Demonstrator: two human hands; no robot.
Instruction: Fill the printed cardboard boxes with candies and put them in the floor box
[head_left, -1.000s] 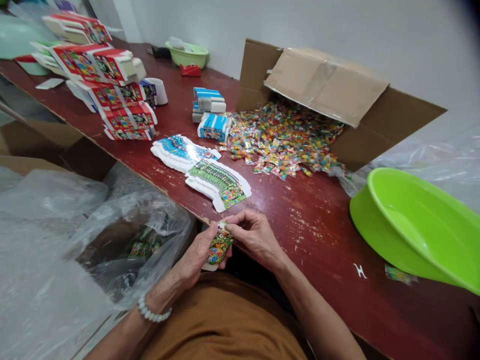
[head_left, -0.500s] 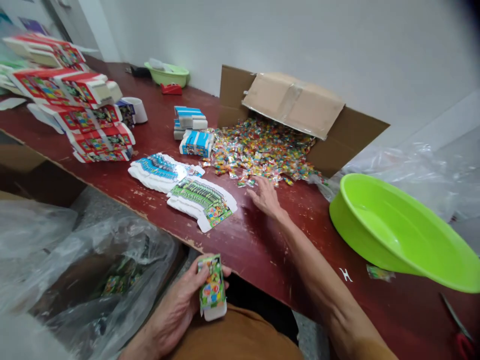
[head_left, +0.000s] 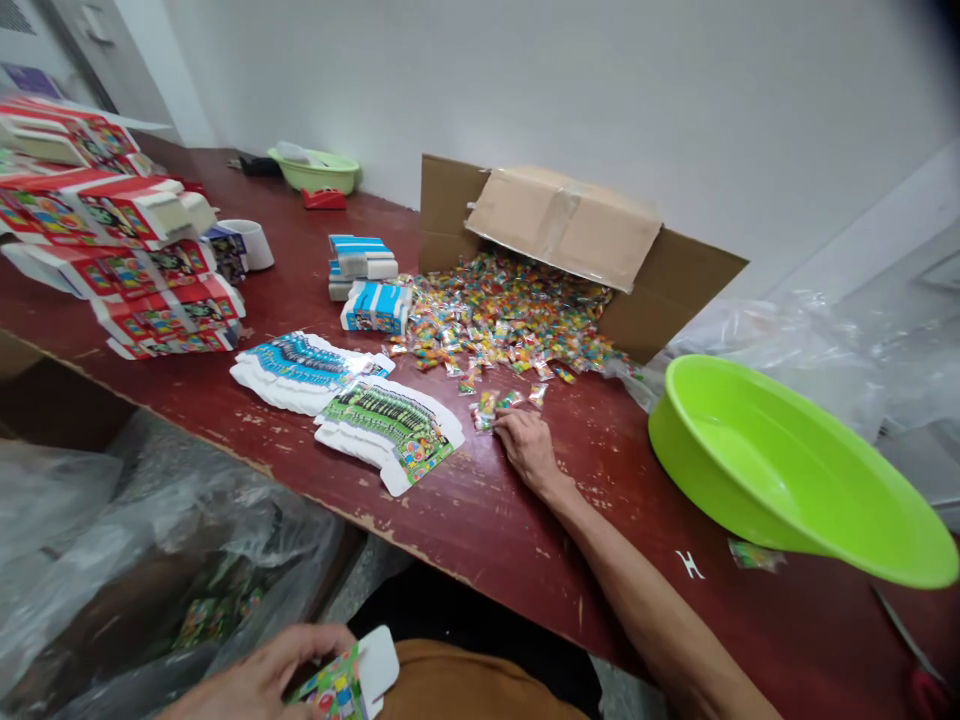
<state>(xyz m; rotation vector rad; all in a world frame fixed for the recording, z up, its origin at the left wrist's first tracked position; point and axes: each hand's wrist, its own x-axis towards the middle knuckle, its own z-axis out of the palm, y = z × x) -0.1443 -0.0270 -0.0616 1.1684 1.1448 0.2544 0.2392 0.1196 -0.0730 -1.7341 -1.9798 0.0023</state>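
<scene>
My left hand (head_left: 262, 680) is at the bottom edge, below the table, closed round a small green printed carton (head_left: 341, 685) with its white flap open. My right hand (head_left: 525, 445) reaches across the dark red table (head_left: 487, 510), fingers curled down on a few small wrapped candies (head_left: 495, 405) drawn out from the big heap. That heap of colourful candies (head_left: 502, 315) spills from a cardboard box (head_left: 562, 225) lying on its side. Two fanned stacks of flat carton blanks lie left of my right hand, a green one (head_left: 390, 430) and a blue one (head_left: 300, 365).
A large lime-green basin (head_left: 787, 470) stands at right. Stacked red cartons (head_left: 120, 250) fill the left end, with blue cartons (head_left: 371, 290) mid-table. A clear plastic bag (head_left: 172, 570) with filled cartons sits below the table edge. A small green bowl (head_left: 315, 170) stands far back.
My right hand pulled back from the heap, dragging a few candies toward me. My left hand with the green carton dropped lower in the view, and the flap now shows open.
</scene>
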